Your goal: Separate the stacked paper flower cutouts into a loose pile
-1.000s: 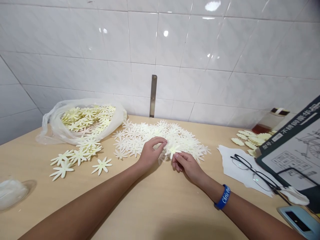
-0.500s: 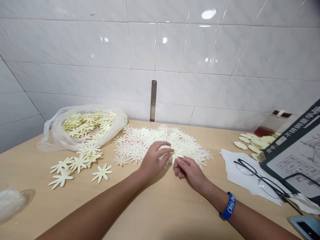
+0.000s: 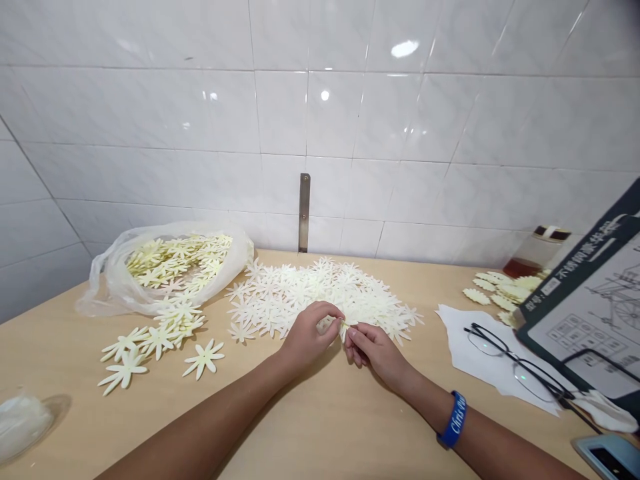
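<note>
Between my two hands is a small pale yellow-white flower cutout (image 3: 344, 329), mostly hidden by fingers. My left hand (image 3: 311, 333) pinches its left side with thumb and fingertips. From the other side, my right hand (image 3: 376, 350), with a blue wristband (image 3: 453, 420) on that arm, grips it between thumb and index finger, the other fingers curled. Just behind the hands spreads a heap of white flower cutouts (image 3: 300, 287). To the left, a clear plastic bag (image 3: 107, 273) lies with its mouth open, holding yellowish flower cutouts (image 3: 175, 257); several more lie before it, one flower (image 3: 204, 359) by itself.
On the right, eyeglasses (image 3: 515, 360) rest on white paper (image 3: 463, 347), beside a dark printed board (image 3: 585, 307). Scalloped pale pieces (image 3: 505, 287) and a jar of reddish liquid (image 3: 537, 250) stand behind. A phone (image 3: 607, 459) is at lower right, a whitish lump (image 3: 23, 423) at lower left. A tiled wall backs the table.
My left fingers have come down and closed on the flower held by my right hand. Its petals now look bunched between the fingertips. The camera view has tilted up slightly.
</note>
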Motion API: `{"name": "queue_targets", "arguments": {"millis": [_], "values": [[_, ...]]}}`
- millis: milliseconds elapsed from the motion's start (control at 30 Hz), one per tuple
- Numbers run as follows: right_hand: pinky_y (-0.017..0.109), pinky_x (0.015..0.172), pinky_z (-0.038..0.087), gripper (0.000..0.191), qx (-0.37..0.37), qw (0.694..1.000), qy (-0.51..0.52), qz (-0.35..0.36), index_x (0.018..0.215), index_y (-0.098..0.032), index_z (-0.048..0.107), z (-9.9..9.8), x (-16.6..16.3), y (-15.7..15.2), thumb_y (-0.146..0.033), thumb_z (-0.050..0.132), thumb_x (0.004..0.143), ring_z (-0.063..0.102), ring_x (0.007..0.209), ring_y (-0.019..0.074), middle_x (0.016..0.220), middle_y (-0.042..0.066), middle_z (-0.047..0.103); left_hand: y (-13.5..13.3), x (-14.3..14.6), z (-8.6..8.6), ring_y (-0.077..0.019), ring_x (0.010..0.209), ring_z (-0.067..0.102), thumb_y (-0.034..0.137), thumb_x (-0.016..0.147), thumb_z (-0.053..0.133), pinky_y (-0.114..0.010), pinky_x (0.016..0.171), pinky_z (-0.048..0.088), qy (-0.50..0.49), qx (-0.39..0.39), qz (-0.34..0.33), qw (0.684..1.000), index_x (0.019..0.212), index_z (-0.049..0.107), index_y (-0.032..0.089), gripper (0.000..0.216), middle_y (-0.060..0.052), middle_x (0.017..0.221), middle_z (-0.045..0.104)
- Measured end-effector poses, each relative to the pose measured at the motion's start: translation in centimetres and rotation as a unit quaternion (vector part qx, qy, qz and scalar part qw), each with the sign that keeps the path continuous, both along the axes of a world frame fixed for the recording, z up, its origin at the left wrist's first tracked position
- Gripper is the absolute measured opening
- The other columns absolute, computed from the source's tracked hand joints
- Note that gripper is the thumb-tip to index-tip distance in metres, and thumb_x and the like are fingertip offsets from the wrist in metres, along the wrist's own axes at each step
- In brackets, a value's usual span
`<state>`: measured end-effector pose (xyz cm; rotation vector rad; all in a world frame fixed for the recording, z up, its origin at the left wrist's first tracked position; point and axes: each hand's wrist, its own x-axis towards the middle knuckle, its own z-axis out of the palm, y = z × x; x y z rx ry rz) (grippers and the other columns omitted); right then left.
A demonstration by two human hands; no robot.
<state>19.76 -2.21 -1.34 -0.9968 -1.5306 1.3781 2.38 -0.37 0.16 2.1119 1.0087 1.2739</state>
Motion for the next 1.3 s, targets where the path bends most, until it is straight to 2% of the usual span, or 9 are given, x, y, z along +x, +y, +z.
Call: {"name": "queue_targets", "arguments": {"millis": [167, 267, 367, 467, 533, 633, 767, 1067, 1300], "values": [[0.024, 0.047, 0.032, 0.036, -0.018, 1.0, 0.0, -0.011, 0.066, -0.017, 0.057, -0.1, 0.0, 0.1, -0.047, 0.053, 0.086, 0.043, 0.045, 0.0086, 0.055, -0.001, 0.056, 0.9, -0.4, -0.2, -0.0175, 0.085, 0.063, 0.026, 0.082, 0.056, -0.029, 0.079, 0.048, -0.116, -0.117, 0.059, 0.985, 0.083, 0.066, 0.018, 0.013, -0.005, 0.087, 0.069], [0.024, 0.046, 0.031, 0.035, -0.026, 0.999, 0.021, -0.021, 0.068, -0.017, 0.056, -0.5, 0.1, 0.2, -0.047, 0.053, 0.085, 0.043, 0.044, 0.0083, 0.055, -0.001, 0.057, 2.1, -1.1, -0.5, -0.0187, 0.083, 0.063, 0.032, 0.082, 0.057, -0.03, 0.077, 0.049, -0.176, -0.156, 0.109, 0.966, 0.083, 0.065, 0.017, 0.017, -0.006, 0.087, 0.069], [0.024, 0.046, 0.031, 0.035, -0.035, 0.998, 0.044, -0.019, 0.069, -0.017, 0.057, -0.6, 0.1, 0.3, -0.049, 0.055, 0.084, 0.044, 0.043, 0.0082, 0.056, -0.001, 0.057, 2.7, -1.9, -0.5, -0.02, 0.089, 0.062, 0.031, 0.083, 0.056, -0.034, 0.082, 0.049, -0.184, -0.126, 0.187, 0.957, 0.092, 0.065, 0.018, 0.018, -0.007, 0.098, 0.068], [0.024, 0.045, 0.031, 0.037, -0.037, 0.998, 0.049, -0.024, 0.071, -0.017, 0.057, -0.4, 0.1, 0.3, -0.052, 0.058, 0.081, 0.044, 0.043, 0.0081, 0.058, -0.001, 0.057, 2.4, -2.2, -0.3, -0.0226, 0.108, 0.056, 0.025, 0.084, 0.055, -0.039, 0.096, 0.043, -0.109, -0.014, 0.246, 0.963, 0.106, 0.063, 0.022, 0.024, -0.008, 0.116, 0.062], [0.024, 0.045, 0.031, 0.039, -0.038, 0.998, 0.045, -0.03, 0.071, -0.017, 0.057, -0.3, 0.0, 0.3, -0.054, 0.059, 0.08, 0.043, 0.043, 0.008, 0.058, -0.001, 0.057, 1.8, -1.9, -0.2, -0.0224, 0.112, 0.053, 0.022, 0.087, 0.053, -0.04, 0.099, 0.041, -0.045, 0.053, 0.214, 0.974, 0.105, 0.065, 0.022, 0.022, -0.008, 0.114, 0.061], [0.024, 0.045, 0.03, 0.042, -0.036, 0.998, 0.038, -0.029, 0.071, -0.017, 0.056, -0.2, -0.1, 0.2, -0.058, 0.058, 0.081, 0.043, 0.043, 0.0079, 0.056, -0.002, 0.056, 0.8, -1.1, -0.2, -0.0203, 0.102, 0.057, 0.022, 0.091, 0.049, -0.037, 0.091, 0.047, 0.031, 0.113, 0.099, 0.988, 0.102, 0.068, 0.022, 0.022, -0.008, 0.102, 0.064], [0.024, 0.045, 0.03, 0.045, -0.016, 0.999, 0.023, -0.024, 0.068, -0.017, 0.055, -0.1, -0.1, 0.1, -0.06, 0.056, 0.083, 0.043, 0.044, 0.0086, 0.054, -0.001, 0.056, 0.1, -0.2, -0.4, -0.019, 0.095, 0.059, 0.022, 0.091, 0.052, -0.034, 0.082, 0.05, 0.087, 0.16, 0.02, 0.983, 0.104, 0.07, 0.024, 0.022, -0.008, 0.099, 0.065], [0.025, 0.046, 0.03, 0.046, -0.009, 1.0, 0.02, -0.011, 0.065, -0.018, 0.054, -0.9, 0.2, 0.5, -0.06, 0.055, 0.084, 0.042, 0.044, 0.0096, 0.05, -0.001, 0.055, -0.2, -0.3, -0.3, -0.017, 0.092, 0.063, 0.025, 0.09, 0.054, -0.031, 0.086, 0.05, 0.065, 0.047, -0.028, 0.996, 0.097, 0.072, 0.021, 0.019, -0.006, 0.097, 0.07], [0.025, 0.047, 0.03, 0.048, -0.011, 1.0, 0.008, -0.013, 0.065, -0.018, 0.055, -0.9, 0.3, 0.4, -0.063, 0.054, 0.083, 0.042, 0.045, 0.0106, 0.051, 0.0, 0.055, -0.2, -0.1, -0.2, -0.016, 0.088, 0.065, 0.026, 0.089, 0.055, -0.028, 0.084, 0.05, 0.05, 0.017, -0.061, 0.997, 0.096, 0.073, 0.02, 0.02, -0.006, 0.095, 0.072]]}}
